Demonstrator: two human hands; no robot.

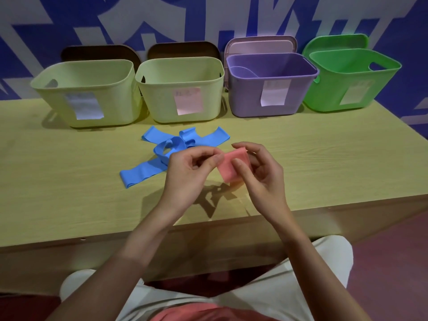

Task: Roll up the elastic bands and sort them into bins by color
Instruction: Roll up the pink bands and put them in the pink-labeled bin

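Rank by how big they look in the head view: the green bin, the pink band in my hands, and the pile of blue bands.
1. Green bin, though it stands farthest back.
2. Pile of blue bands, spread across the table.
3. Pink band, rolled small between the left hand and right hand.

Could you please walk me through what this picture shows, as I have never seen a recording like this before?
There is no machine here: a person wears a camera on the head, so the single picture looks down at their own hands. The left hand and right hand together hold a pink elastic band, folded or partly rolled, above a wooden table. Loose blue elastic bands lie tangled on the table. Behind them stand four open bins with paper labels: two pale yellow-green bins, a purple bin and a green bin.
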